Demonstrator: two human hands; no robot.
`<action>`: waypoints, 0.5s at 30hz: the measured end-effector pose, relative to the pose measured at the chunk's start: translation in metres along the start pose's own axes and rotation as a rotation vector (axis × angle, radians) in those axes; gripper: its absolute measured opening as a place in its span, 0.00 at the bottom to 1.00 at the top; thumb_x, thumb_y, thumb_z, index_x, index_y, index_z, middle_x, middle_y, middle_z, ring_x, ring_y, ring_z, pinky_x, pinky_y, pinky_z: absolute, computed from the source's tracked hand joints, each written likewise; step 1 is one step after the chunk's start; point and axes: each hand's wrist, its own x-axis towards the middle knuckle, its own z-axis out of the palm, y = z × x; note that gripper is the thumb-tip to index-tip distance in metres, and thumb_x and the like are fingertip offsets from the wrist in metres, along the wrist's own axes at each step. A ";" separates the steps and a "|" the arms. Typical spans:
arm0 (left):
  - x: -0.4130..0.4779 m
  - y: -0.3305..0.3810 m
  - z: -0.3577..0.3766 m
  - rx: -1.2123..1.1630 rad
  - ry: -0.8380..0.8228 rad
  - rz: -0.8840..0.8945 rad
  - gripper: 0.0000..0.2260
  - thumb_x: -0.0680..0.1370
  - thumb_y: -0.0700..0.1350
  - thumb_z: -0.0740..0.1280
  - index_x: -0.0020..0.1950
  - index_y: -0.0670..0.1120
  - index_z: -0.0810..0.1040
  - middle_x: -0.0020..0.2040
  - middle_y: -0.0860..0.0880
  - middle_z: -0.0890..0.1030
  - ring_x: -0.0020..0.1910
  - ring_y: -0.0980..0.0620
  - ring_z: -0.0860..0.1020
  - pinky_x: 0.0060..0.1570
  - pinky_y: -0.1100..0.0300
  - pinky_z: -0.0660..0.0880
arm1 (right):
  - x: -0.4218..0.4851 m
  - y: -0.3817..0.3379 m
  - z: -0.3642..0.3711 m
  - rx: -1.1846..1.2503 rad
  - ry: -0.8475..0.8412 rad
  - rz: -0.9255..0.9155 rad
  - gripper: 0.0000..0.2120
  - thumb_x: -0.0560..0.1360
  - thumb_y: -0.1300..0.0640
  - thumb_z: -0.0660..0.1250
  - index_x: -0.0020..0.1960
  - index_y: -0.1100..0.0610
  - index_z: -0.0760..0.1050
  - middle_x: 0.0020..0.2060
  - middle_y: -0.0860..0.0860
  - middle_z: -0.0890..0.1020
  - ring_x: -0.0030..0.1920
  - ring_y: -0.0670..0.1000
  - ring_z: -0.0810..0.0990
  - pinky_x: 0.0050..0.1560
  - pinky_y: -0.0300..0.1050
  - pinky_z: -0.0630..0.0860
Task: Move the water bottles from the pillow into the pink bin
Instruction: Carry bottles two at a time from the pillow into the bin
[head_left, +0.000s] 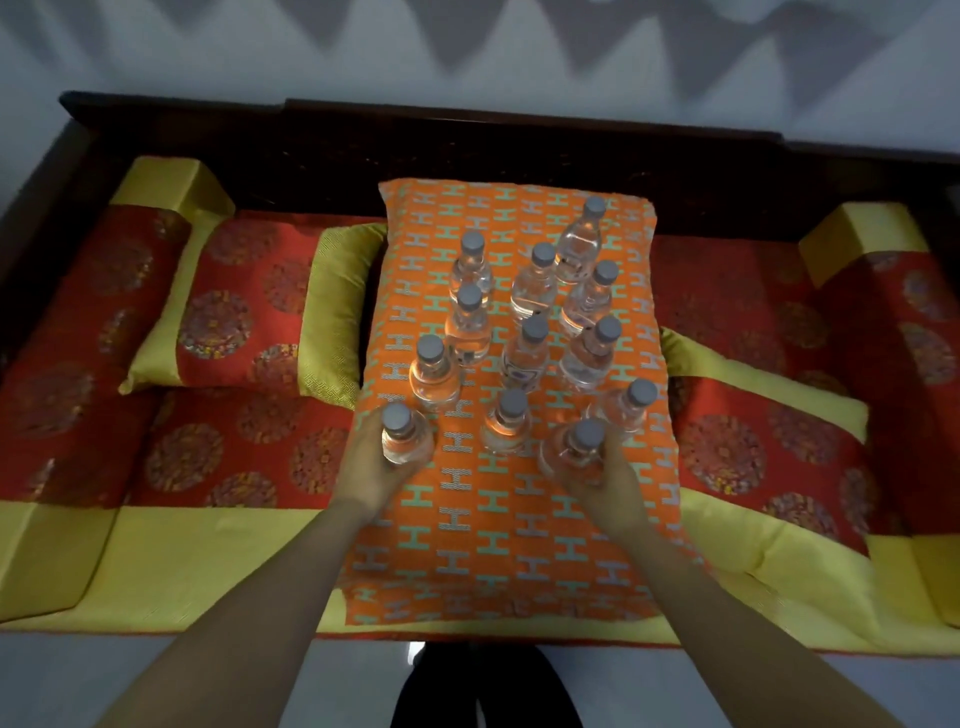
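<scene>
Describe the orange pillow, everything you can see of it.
The pillow is rectangular, in orange woven-looking fabric with a repeating teal and white H pattern. It lies flat on the red and yellow seat, long side running away from the camera, its left edge against a cushion. Ten clear, grey-capped bottles stand upright on its far half. Nearer, the left hand and right hand each grip another bottle; I cannot tell whether those are lifted. Its near half is bare.
</scene>
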 end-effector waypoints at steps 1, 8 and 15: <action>0.001 0.000 -0.002 0.013 -0.008 -0.017 0.24 0.63 0.52 0.78 0.52 0.66 0.71 0.50 0.57 0.80 0.48 0.56 0.78 0.44 0.61 0.73 | 0.000 0.000 -0.001 0.030 0.015 -0.012 0.33 0.67 0.53 0.77 0.62 0.32 0.63 0.56 0.44 0.79 0.54 0.41 0.79 0.47 0.33 0.74; -0.005 0.004 -0.016 -0.130 -0.105 -0.137 0.30 0.61 0.45 0.81 0.61 0.49 0.76 0.52 0.52 0.82 0.49 0.55 0.81 0.50 0.60 0.77 | -0.007 -0.015 -0.012 0.161 0.074 0.030 0.26 0.63 0.48 0.79 0.57 0.41 0.71 0.48 0.44 0.83 0.46 0.45 0.82 0.43 0.47 0.80; -0.003 0.061 -0.027 -0.387 -0.160 -0.112 0.26 0.64 0.46 0.79 0.59 0.57 0.76 0.54 0.55 0.82 0.50 0.59 0.81 0.44 0.65 0.77 | -0.003 -0.048 -0.029 0.280 0.101 -0.006 0.25 0.68 0.56 0.77 0.62 0.49 0.73 0.48 0.47 0.82 0.48 0.46 0.81 0.45 0.39 0.78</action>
